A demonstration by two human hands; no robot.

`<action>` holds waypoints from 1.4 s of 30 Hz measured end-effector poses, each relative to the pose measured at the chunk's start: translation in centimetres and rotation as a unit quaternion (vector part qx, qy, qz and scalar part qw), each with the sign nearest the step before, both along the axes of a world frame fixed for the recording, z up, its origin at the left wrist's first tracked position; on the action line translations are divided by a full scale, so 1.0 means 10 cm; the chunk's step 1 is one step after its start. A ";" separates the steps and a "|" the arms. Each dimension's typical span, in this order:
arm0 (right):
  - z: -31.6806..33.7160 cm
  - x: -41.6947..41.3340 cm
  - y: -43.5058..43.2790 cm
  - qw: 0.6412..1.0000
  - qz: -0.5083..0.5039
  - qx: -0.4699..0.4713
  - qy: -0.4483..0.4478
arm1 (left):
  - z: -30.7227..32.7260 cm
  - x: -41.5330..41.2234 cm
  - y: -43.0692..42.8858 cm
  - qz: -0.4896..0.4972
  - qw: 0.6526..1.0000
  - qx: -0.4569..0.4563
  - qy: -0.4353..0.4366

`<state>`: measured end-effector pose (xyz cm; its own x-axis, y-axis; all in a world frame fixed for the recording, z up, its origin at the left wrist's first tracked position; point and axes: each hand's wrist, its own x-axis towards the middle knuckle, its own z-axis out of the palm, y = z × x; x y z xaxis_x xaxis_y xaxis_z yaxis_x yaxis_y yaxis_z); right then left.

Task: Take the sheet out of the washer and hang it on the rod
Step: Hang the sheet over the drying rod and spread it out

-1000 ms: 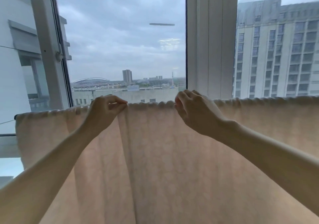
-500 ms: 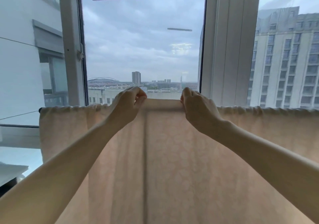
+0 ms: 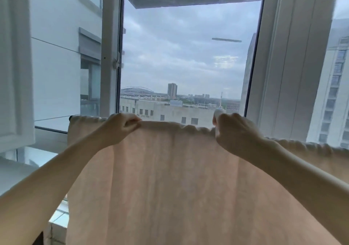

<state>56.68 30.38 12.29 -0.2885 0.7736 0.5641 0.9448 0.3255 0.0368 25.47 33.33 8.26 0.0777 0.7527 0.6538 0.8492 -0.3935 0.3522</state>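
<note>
- No lettering, label, brand, number or sign can be read anywhere from where I stand.
- The sheet [image 3: 179, 178] carries only a faint woven pattern, no print.
- The buildings [image 3: 170, 110] beyond the window show no legible signage.

The thin dark rod [image 3: 71, 117] shows only as a stub at its left end; the rest of it is covered by the pale peach fabric sheet [image 3: 179, 178] draped over it; the sheet runs out of view at the lower and right edges, so its hem and far corner cannot be seen. The left hand [image 3: 120, 127] curls its fingers [image 3: 132, 121] into the sheet's top fold, their tips hidden; the right hand [image 3: 232, 133] shows its back only, its grip concealed behind it. Both forearms are cut off at the edges; the white window frame [image 3: 17, 65] at far left is blurred.
</note>
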 end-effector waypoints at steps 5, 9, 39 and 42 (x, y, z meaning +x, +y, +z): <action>-0.07 -0.51 0.20 0.992 0.115 -0.002 0.046 | -0.01 -0.12 0.01 -0.012 0.998 0.040 -0.036; -0.17 -0.91 0.26 0.978 0.198 0.036 0.054 | -0.05 -0.10 0.09 -0.001 0.993 0.109 -0.041; -0.38 -1.96 0.36 0.989 0.023 0.146 -0.012 | -0.57 -2.00 0.31 0.102 0.935 -0.052 -0.334; -0.36 -2.16 0.40 0.988 0.057 0.144 0.024 | -0.59 -2.04 0.31 0.004 0.886 -0.158 -0.437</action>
<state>35.03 34.36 8.69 -0.3316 0.5434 0.7712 0.9055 0.4128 0.0984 5.08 36.39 2.31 -0.3600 0.9071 0.2180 0.2014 -0.1526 0.9676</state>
